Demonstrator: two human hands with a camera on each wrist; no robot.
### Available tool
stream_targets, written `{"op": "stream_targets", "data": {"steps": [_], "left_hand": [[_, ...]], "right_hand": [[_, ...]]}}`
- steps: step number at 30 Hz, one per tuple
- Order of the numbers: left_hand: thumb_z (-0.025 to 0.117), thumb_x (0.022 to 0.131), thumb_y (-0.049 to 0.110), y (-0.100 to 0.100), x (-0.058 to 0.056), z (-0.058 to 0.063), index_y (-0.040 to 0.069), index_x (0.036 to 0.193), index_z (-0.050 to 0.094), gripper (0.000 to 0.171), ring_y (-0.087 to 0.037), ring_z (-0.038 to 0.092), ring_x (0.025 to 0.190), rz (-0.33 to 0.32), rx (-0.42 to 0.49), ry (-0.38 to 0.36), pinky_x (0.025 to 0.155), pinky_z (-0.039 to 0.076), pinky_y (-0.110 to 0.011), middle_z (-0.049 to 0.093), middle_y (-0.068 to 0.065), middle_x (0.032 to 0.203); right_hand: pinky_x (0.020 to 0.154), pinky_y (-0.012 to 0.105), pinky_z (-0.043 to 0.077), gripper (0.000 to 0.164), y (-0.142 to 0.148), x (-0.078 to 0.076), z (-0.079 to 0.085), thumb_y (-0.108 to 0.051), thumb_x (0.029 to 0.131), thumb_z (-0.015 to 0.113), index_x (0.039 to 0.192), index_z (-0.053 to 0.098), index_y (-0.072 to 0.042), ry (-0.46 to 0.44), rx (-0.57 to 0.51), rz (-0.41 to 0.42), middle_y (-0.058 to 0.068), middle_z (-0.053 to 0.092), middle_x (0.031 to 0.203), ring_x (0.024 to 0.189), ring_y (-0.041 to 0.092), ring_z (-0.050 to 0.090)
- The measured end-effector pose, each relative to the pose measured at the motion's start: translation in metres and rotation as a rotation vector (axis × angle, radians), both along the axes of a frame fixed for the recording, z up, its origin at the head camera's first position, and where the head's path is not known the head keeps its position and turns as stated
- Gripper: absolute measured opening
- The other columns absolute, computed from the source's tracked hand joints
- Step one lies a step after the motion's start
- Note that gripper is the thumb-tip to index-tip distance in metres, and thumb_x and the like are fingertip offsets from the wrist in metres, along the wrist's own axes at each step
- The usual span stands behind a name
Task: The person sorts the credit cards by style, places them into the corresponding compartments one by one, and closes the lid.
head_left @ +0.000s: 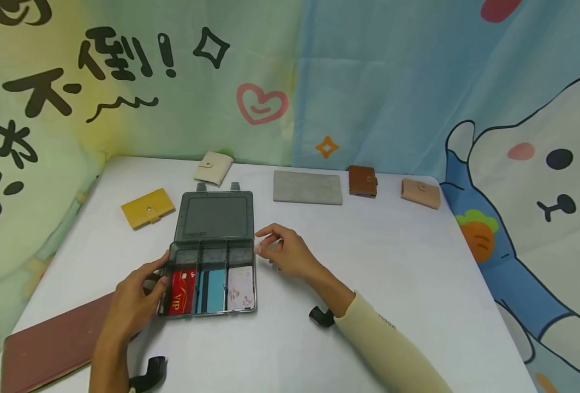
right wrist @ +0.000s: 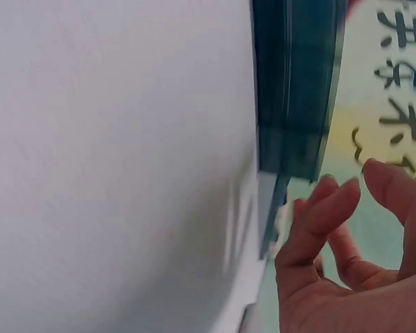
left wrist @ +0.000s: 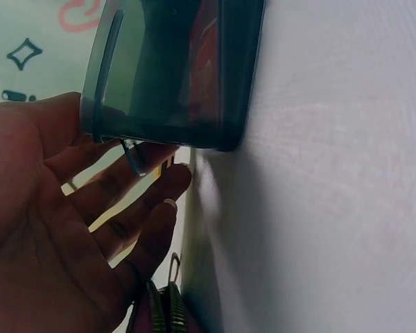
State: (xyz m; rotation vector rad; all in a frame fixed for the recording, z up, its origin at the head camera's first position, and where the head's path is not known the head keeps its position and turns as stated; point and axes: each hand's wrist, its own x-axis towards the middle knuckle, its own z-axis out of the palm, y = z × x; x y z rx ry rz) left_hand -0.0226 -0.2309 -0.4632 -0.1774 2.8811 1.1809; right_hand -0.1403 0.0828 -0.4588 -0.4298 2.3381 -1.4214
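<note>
A dark translucent card box point(head_left: 213, 252) lies on the white table with its lid folded back. Its three front compartments hold a red VIP card point(head_left: 182, 292), a blue card point(head_left: 212, 291) and a pale patterned card point(head_left: 240, 289). My left hand point(head_left: 137, 297) touches the left side of the box, thumb by the wall and forefinger at the back corner. In the left wrist view its other fingers point(left wrist: 135, 208) spread loosely beyond the box. My right hand point(head_left: 290, 252) is by the right edge near the hinge, fingers loosely bent, holding nothing; thumb and fingertips are apart in the right wrist view.
A yellow card holder point(head_left: 148, 208) lies left of the lid and a cream wallet point(head_left: 213, 167) behind it. Further right are a grey wallet point(head_left: 308, 187), a brown wallet point(head_left: 362, 181) and a tan wallet point(head_left: 420, 193). A large maroon case point(head_left: 56, 344) lies by my left forearm.
</note>
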Motion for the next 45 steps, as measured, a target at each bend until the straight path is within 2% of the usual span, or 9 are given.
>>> {"op": "stream_targets", "data": {"steps": [5, 11, 16, 24, 31, 35, 39, 42, 45], "left_hand": [[0.059, 0.100, 0.017, -0.005, 0.004, -0.001, 0.023, 0.154, 0.040, 0.057, -0.034, 0.066, 0.104, -0.050, 0.091, -0.014, 0.074, 0.057, -0.029, 0.057, -0.024, 0.136], [0.064, 0.097, 0.016, -0.007, 0.008, -0.001, 0.026, 0.154, 0.039, 0.063, -0.035, 0.067, 0.106, -0.092, 0.196, -0.027, 0.073, 0.056, -0.024, 0.053, -0.023, 0.142], [0.070, 0.093, 0.018, -0.008, 0.011, -0.001, 0.026, 0.155, 0.038, 0.070, -0.035, 0.063, 0.114, -0.125, 0.202, -0.051, 0.078, 0.055, -0.021, 0.050, -0.018, 0.147], [0.071, 0.093, 0.018, -0.007, 0.010, -0.003, 0.027, 0.154, 0.038, 0.070, -0.035, 0.063, 0.114, -0.122, 0.220, -0.073, 0.078, 0.055, -0.024, 0.051, -0.015, 0.146], [0.067, 0.096, 0.019, -0.005, 0.008, -0.006, 0.029, 0.154, 0.039, 0.066, -0.033, 0.061, 0.116, -0.109, 0.253, -0.078, 0.079, 0.054, -0.023, 0.048, -0.012, 0.150], [0.058, 0.101, 0.018, -0.004, 0.008, -0.007, 0.022, 0.153, 0.041, 0.056, -0.029, 0.061, 0.115, -0.102, 0.313, -0.058, 0.078, 0.057, -0.023, 0.046, -0.011, 0.152], [0.043, 0.107, 0.022, -0.007, 0.007, -0.006, 0.013, 0.154, 0.036, 0.049, -0.015, 0.061, 0.112, -0.092, 0.426, -0.039, 0.080, 0.059, -0.026, 0.046, -0.017, 0.150], [0.036, 0.109, 0.026, -0.008, 0.007, -0.005, 0.011, 0.155, 0.032, 0.049, -0.003, 0.062, 0.109, -0.096, 0.474, -0.025, 0.078, 0.059, -0.030, 0.045, -0.021, 0.151], [0.037, 0.109, 0.028, -0.008, 0.008, -0.004, 0.013, 0.156, 0.031, 0.050, 0.001, 0.061, 0.108, -0.098, 0.469, -0.030, 0.079, 0.059, -0.030, 0.044, -0.022, 0.152]], "right_hand": [[0.057, 0.030, 0.051, 0.057, -0.005, -0.028, -0.007, -0.032, 0.094, 0.070, 0.145, 0.048, -0.019, -0.213, -0.124, -0.052, 0.007, 0.061, 0.131, 0.087, 0.030, 0.068], [0.060, 0.027, 0.048, 0.066, -0.018, -0.050, -0.010, -0.037, 0.093, 0.070, 0.150, 0.042, -0.020, -0.338, -0.209, -0.092, 0.006, 0.065, 0.130, 0.079, 0.019, 0.064], [0.058, 0.024, 0.047, 0.063, -0.023, -0.056, -0.015, -0.038, 0.095, 0.067, 0.149, 0.044, -0.017, -0.373, -0.282, -0.129, 0.010, 0.062, 0.127, 0.074, 0.014, 0.061], [0.065, 0.027, 0.048, 0.042, -0.021, -0.055, -0.016, -0.036, 0.104, 0.051, 0.138, 0.056, -0.013, -0.406, -0.530, -0.202, 0.006, 0.054, 0.117, 0.080, 0.015, 0.059], [0.065, 0.029, 0.045, 0.045, -0.017, -0.049, -0.008, -0.053, 0.100, 0.050, 0.109, 0.064, -0.011, -0.389, -0.686, -0.229, 0.005, 0.056, 0.099, 0.077, 0.017, 0.058], [0.064, 0.029, 0.045, 0.047, -0.014, -0.043, -0.007, -0.056, 0.096, 0.053, 0.097, 0.065, -0.010, -0.380, -0.667, -0.195, 0.003, 0.059, 0.092, 0.075, 0.017, 0.057], [0.064, 0.028, 0.047, 0.048, -0.011, -0.039, -0.008, -0.050, 0.098, 0.055, 0.105, 0.066, -0.004, -0.324, -0.578, -0.124, 0.003, 0.062, 0.087, 0.073, 0.018, 0.056], [0.068, 0.030, 0.050, 0.039, -0.008, -0.032, -0.007, -0.040, 0.101, 0.056, 0.112, 0.065, -0.004, -0.227, -0.459, -0.044, 0.005, 0.066, 0.089, 0.078, 0.019, 0.059], [0.079, 0.037, 0.052, 0.033, -0.005, -0.016, -0.001, -0.036, 0.097, 0.064, 0.119, 0.065, -0.011, -0.052, -0.262, 0.102, 0.004, 0.068, 0.105, 0.094, 0.019, 0.061]]}}
